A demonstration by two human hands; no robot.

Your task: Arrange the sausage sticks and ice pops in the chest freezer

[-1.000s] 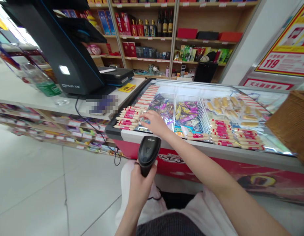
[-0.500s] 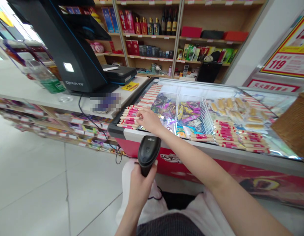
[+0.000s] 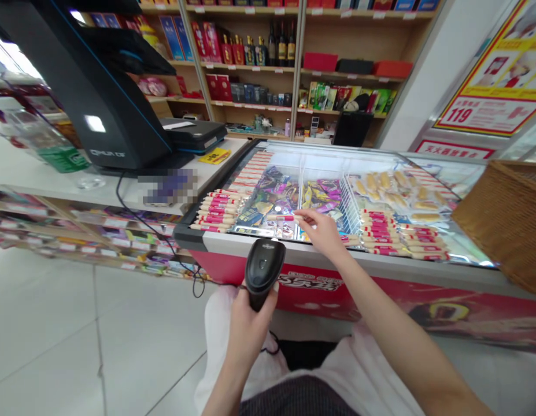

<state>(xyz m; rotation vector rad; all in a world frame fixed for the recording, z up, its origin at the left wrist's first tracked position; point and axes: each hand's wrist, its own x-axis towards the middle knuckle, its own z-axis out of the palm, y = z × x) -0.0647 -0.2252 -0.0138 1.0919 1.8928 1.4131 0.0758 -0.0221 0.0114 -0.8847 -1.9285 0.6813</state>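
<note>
My left hand (image 3: 246, 329) is wrapped round the grip of a black barcode scanner (image 3: 263, 268), held upright in front of the freezer. My right hand (image 3: 322, 231) pinches one red-and-cream sausage stick (image 3: 281, 218) and holds it level over the glass lid of the chest freezer (image 3: 294, 254). A stack of the same sausage sticks (image 3: 218, 211) lies on the lid's left end, a little to the left of my right hand. Another row of sticks (image 3: 393, 234) lies on the lid to the right.
A black checkout screen (image 3: 98, 98) and a printer (image 3: 193, 134) stand on the white counter (image 3: 42, 173) at left, with the scanner's cable hanging down. A wicker basket (image 3: 506, 219) sits at the freezer's right end. Shelves of bottles and boxes (image 3: 268, 52) fill the back wall.
My right hand has left the stack at the lid's left end and moved right with one sausage stick pinched in it. The left hand keeps the scanner still.
</note>
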